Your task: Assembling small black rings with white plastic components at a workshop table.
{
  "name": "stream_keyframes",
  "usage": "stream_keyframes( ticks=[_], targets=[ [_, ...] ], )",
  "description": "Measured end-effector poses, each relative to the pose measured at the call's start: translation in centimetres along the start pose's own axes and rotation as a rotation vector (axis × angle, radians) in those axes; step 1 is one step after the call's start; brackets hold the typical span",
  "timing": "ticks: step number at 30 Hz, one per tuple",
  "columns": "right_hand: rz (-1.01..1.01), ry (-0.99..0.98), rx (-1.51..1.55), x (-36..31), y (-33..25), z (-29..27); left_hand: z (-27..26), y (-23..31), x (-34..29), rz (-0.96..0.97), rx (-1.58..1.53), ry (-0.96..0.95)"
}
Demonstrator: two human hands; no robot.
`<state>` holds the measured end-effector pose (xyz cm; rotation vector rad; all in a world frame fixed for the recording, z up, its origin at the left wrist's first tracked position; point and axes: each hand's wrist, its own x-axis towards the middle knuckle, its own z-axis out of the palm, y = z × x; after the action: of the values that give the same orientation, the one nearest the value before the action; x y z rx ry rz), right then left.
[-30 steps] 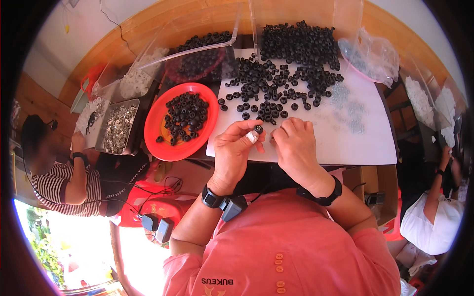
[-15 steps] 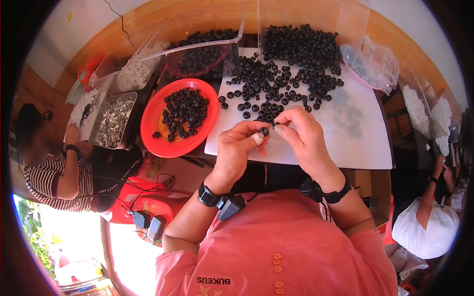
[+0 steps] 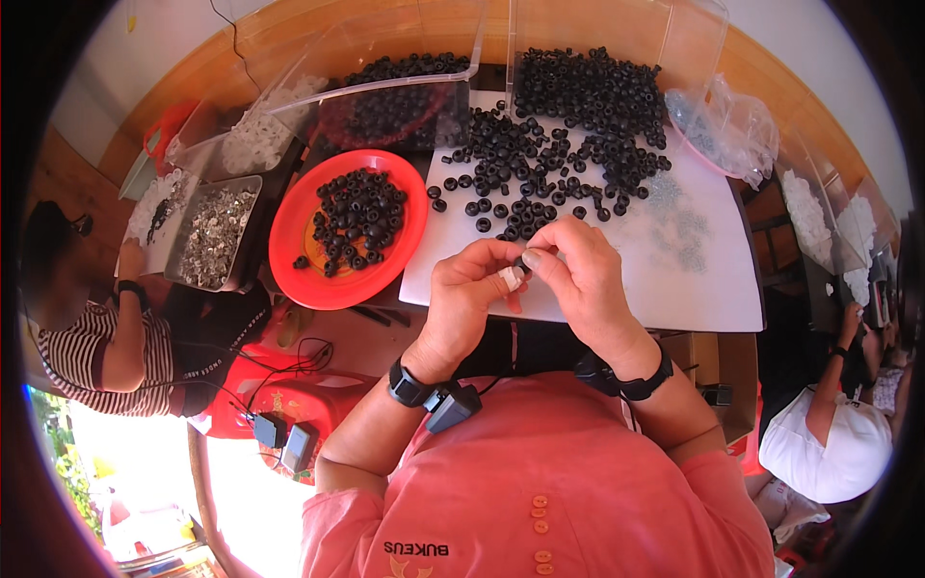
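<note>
Low over the front of the white board (image 3: 597, 299), my two hands meet at the fingertips. A small round black part (image 3: 520, 262) is pinched between the thumb and fingers of my left hand (image 3: 464, 294), which has a white wrap on one fingertip. My right hand (image 3: 590, 287) is closed in a pinch against the same part; whatever its fingertips hold is hidden. Just beyond the hands lies a loose spread of black ring-shaped parts (image 3: 525, 173). To their left, a red plate (image 3: 289, 270) carries more of these parts.
Clear bins (image 3: 472, 72) of black parts stand behind. Small clear pieces (image 3: 684, 226) lie at the board's right, near a plastic bag (image 3: 747, 125) in a pink bowl. A metal tray (image 3: 217, 236) of shiny pieces sits at left. One person works at each side.
My right hand has moved slightly left and its fingertips now meet the black part in my left hand. Before, a small gap showed between the two hands.
</note>
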<state>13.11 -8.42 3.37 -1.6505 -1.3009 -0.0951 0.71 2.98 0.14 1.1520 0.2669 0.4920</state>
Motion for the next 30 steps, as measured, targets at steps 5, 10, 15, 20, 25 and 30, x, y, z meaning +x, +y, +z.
stream_keyframes(
  ticks=[5, 10, 15, 20, 25, 30],
  targets=[
    [0.025, 0.002, 0.049, -0.2, 0.1, 0.4, -0.2, -0.3, -0.1, 0.023, -0.052, -0.019],
    [0.016, 0.060, 0.122, -0.2, 0.2, 0.6, -0.2, 0.0, 0.0, 0.010, -0.101, -0.025],
    [0.059, 0.068, 0.147, -0.3, 0.4, 0.2, -0.3, 0.0, 0.0, -0.016, -0.073, -0.022],
    [-0.058, 0.055, -0.033, -0.2, 0.5, 0.5, -0.2, 0.1, 0.2, -0.039, -0.068, -0.019],
    [-0.208, 0.091, -0.160, -0.1, 0.5, 0.9, -0.2, 0.2, 0.1, -0.054, -0.052, -0.015],
    [-0.193, 0.165, -0.156, -0.9, 0.5, 1.8, 0.0, 0.3, 0.2, -0.062, -0.024, 0.010]
  ],
)
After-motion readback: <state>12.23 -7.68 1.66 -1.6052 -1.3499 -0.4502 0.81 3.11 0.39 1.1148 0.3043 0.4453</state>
